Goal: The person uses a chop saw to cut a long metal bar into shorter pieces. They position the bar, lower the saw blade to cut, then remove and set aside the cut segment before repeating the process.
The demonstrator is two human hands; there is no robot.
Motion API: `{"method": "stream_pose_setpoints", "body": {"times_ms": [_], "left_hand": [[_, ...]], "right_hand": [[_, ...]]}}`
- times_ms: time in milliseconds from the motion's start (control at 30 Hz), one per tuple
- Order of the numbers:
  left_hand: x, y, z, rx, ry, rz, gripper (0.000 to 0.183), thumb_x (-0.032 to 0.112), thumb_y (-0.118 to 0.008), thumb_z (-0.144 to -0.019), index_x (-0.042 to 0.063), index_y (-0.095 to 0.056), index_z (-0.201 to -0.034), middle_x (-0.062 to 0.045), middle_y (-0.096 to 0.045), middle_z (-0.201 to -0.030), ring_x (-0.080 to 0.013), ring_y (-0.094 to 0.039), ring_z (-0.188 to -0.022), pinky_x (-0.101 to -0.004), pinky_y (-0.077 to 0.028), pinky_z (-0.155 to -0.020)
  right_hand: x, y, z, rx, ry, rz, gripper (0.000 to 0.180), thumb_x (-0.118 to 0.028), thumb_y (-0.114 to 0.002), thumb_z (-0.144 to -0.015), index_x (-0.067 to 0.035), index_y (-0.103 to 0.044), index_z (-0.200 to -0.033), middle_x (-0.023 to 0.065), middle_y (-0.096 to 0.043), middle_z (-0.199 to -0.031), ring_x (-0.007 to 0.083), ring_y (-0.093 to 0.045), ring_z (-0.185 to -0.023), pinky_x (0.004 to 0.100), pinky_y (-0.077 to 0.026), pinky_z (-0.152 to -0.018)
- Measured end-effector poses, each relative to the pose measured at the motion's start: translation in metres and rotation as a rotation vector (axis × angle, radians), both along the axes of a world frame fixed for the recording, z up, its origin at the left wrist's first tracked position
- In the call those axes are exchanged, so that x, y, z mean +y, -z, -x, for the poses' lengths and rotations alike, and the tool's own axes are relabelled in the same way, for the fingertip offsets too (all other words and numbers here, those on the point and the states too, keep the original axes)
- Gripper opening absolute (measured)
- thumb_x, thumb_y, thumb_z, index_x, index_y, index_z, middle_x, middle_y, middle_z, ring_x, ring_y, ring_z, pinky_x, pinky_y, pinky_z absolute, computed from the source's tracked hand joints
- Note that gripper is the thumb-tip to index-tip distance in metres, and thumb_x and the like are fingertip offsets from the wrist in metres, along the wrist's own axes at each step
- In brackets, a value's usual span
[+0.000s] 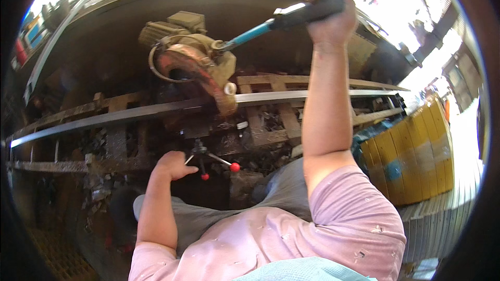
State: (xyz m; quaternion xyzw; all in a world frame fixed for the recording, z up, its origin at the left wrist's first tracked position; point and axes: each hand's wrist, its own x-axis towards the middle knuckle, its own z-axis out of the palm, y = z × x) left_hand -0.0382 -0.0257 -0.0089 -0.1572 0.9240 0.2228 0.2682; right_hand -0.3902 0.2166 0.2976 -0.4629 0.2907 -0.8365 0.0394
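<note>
My right hand (332, 15) is closed around the black grip of a blue lever (250, 35) at the upper right. The lever joins the head of a cut-off saw (187, 54), with a tan motor and a worn red blade guard. A long metal bar (273, 96) runs crosswise under the guard; the blade itself is hidden. Below it, my left hand (175, 166) is on one spoke of a vise handwheel (200, 150), its fingers partly hidden. Two other spokes end in red ball knobs (234, 167).
Wooden pallets (273, 136) and metal scraps lie beneath the bar. A yellow slatted stack (410, 152) stands at the right, near long metal profiles (433, 218). Another metal bar (58, 31) slants at the upper left.
</note>
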Motion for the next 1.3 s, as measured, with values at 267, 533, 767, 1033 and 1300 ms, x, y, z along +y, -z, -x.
{"method": "stream_pose_setpoints", "body": {"times_ms": [267, 533, 767, 1033, 1300], "left_hand": [[0.001, 0.004, -0.001, 0.0, -0.078, -0.018, 0.066, 0.056, -0.085, -0.081, -0.004, -0.076, -0.108, -0.028, -0.074, -0.116, -0.0432, -0.07, -0.114, -0.0491, -0.055, -0.101], [-0.003, 0.012, -0.003, 0.058, -0.029, 0.033, 0.068, 0.057, -0.084, -0.08, -0.004, -0.076, -0.109, -0.028, -0.074, -0.117, -0.0436, -0.07, -0.114, -0.0489, -0.055, -0.101], [0.017, 0.008, -0.002, 0.092, 0.032, 0.219, 0.063, 0.057, -0.081, -0.083, -0.001, -0.079, -0.107, -0.024, -0.077, -0.113, -0.0389, -0.073, -0.111, -0.0477, -0.058, -0.098], [0.038, -0.012, 0.011, -0.098, 0.05, 0.302, 0.054, 0.056, -0.079, -0.085, 0.007, -0.083, -0.108, -0.016, -0.079, -0.11, -0.035, -0.075, -0.108, -0.0454, -0.059, -0.095], [0.03, -0.009, 0.012, -0.047, 0.072, 0.216, 0.056, 0.057, -0.079, -0.085, 0.006, -0.082, -0.108, -0.017, -0.079, -0.111, -0.0353, -0.075, -0.108, -0.0459, -0.059, -0.095]], "right_hand": [[-0.004, 0.0, -0.011, -0.051, -0.014, 0.02, 0.043, -0.043, -0.05, -0.105, -0.003, -0.065, -0.105, 0.0139, -0.065, -0.08, 0.0339, -0.062, -0.08, 0.0588, -0.051, -0.097], [0.005, 0.017, -0.028, -0.071, 0.021, 0.113, 0.04, -0.041, -0.05, -0.103, -0.004, -0.065, -0.102, 0.0142, -0.065, -0.076, 0.0328, -0.062, -0.074, 0.0549, -0.051, -0.093], [0.001, 0.011, -0.031, -0.118, 0.118, 0.116, 0.04, -0.038, -0.048, -0.103, -0.001, -0.065, -0.1, 0.0161, -0.067, -0.073, 0.0321, -0.063, -0.067, 0.0527, -0.054, -0.082], [-0.074, -0.042, -0.008, 0.035, 0.105, 0.085, 0.032, -0.034, -0.055, -0.105, -0.005, -0.069, -0.102, 0.0096, -0.068, -0.078, 0.0231, -0.066, -0.067, 0.0348, -0.053, -0.059], [-0.19, -0.131, 0.039, 0.038, 0.222, -0.17, 0.028, -0.03, -0.059, -0.102, -0.003, -0.067, -0.099, 0.0097, -0.065, -0.075, 0.0258, -0.067, -0.062, 0.0385, -0.055, -0.059]]}}
